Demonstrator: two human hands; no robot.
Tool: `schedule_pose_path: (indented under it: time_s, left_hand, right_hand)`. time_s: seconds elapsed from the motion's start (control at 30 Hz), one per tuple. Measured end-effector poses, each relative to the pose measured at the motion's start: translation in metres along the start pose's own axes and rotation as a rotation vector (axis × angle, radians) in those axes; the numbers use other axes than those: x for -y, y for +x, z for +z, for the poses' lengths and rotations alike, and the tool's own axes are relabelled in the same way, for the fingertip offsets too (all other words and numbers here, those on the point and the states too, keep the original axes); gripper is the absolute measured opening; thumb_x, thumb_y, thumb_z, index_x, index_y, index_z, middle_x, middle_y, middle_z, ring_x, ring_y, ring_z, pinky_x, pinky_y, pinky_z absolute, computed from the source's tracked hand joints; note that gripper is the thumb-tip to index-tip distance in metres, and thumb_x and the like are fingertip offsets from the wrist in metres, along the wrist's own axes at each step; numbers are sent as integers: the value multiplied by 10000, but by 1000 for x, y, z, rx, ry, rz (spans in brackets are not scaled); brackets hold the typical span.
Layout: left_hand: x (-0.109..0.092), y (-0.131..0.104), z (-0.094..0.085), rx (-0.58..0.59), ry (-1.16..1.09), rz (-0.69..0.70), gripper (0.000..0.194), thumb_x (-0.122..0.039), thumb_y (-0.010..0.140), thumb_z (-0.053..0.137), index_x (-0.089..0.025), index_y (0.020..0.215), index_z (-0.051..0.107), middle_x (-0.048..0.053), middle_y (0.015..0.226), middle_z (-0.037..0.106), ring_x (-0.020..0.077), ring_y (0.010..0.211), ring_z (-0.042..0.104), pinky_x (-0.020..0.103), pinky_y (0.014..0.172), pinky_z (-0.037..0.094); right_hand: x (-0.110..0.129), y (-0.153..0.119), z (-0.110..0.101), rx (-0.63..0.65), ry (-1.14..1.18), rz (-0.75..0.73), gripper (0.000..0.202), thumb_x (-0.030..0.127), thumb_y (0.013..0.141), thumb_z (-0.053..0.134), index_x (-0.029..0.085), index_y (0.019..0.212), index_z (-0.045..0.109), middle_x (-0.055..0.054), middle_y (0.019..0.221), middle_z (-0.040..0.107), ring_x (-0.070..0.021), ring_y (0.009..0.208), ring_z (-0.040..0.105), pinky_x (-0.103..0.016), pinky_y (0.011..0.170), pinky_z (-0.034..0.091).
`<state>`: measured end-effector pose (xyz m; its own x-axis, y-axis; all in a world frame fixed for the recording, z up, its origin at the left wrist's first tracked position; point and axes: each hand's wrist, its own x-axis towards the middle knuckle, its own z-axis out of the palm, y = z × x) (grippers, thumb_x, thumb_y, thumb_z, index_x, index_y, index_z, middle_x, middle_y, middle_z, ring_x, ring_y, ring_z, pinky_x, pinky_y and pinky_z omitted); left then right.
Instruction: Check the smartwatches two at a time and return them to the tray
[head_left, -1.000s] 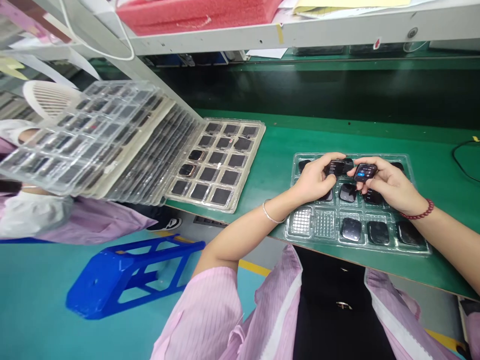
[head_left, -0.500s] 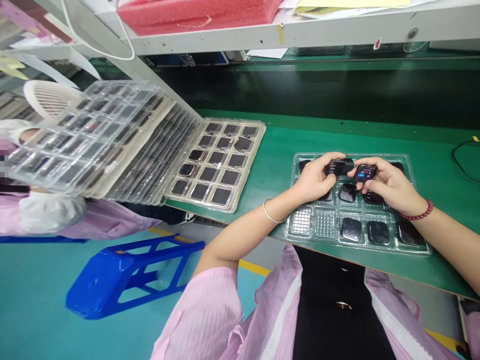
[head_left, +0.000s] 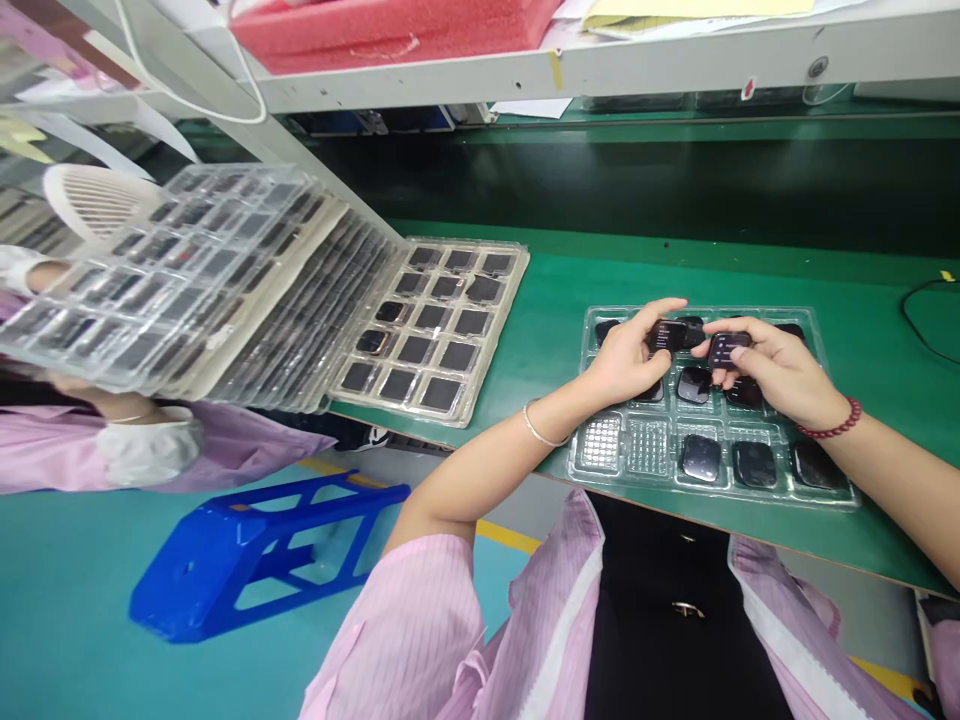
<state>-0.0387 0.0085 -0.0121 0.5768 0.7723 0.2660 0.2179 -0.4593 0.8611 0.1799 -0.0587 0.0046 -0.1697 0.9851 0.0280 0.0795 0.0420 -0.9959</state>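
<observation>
My left hand (head_left: pixel 626 352) grips a dark smartwatch (head_left: pixel 666 338) by its edges, its lit screen showing a list. In my right hand (head_left: pixel 787 375) is a second smartwatch (head_left: pixel 724 351), with lit icons and lines on its screen and my thumb resting on the glass. Both are held just above a clear plastic tray (head_left: pixel 667 480) on the green bench. Several dark watch bodies lie in its pockets, among them a front-row watch (head_left: pixel 702 457). Two front-left pockets show only their ribbed bottoms. My hands cover part of the back rows.
Left of me lies another tray (head_left: pixel 480 385) with dark squares in its pockets, beside a leaning stack of clear trays (head_left: pixel 247 270). A co-worker's sleeve (head_left: pixel 150 445) reaches under that stack. A blue stool (head_left: pixel 195 570) stands on the floor. Red foam (head_left: pixel 405 35) sits on the shelf overhead.
The right-hand watch's screen has changed from a blue icon to lines, and my right thumb has moved onto it. The co-worker's lower arm has shifted right under the stack.
</observation>
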Motion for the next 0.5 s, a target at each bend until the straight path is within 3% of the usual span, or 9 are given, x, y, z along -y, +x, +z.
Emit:
schedule_pose_path:
  time_s: [0.13,0.27,0.37,0.43,0.5]
  left_hand:
    - [1,0,0,13,-12,-11,657,-154,792,536,-235,1438,449,34,1013,671,95,587,507,267,610,502]
    - [3,-1,1,26,-70,-6,562,-204,851,558,-225,1407,488,69,1173,666,115,689,598,291,701,563]
    - [2,-1,2,34,-176,-6,351,-339,962,492,-176,1254,598,92,1244,651,138,821,658,292,775,589]
    - [2,0,2,31,-222,-20,373,-411,1008,424,-159,1190,629,95,1229,658,150,876,669,286,774,596]
    - [2,0,2,11,-210,-28,372,-422,1003,449,-170,1214,623,93,1223,664,155,886,669,291,770,596]
  right_hand:
    - [0,0,0,-16,57,-7,316,437,977,601,240,1215,665,-86,1091,732,-204,735,702,-341,617,615]
    - [-1,0,0,-27,-11,-42,420,298,854,767,276,1249,627,-52,1112,724,-172,694,671,-300,575,591]
    - [0,-1,0,-15,16,2,264,380,939,665,242,1164,676,-68,1018,737,-168,641,657,-305,550,582]
    - [1,-1,0,-7,45,15,289,447,992,568,230,1135,694,-83,1000,738,-176,645,665,-317,561,587]
    - [0,0,0,-16,25,-3,283,428,962,617,246,1170,676,-74,1031,734,-184,674,671,-318,569,588]
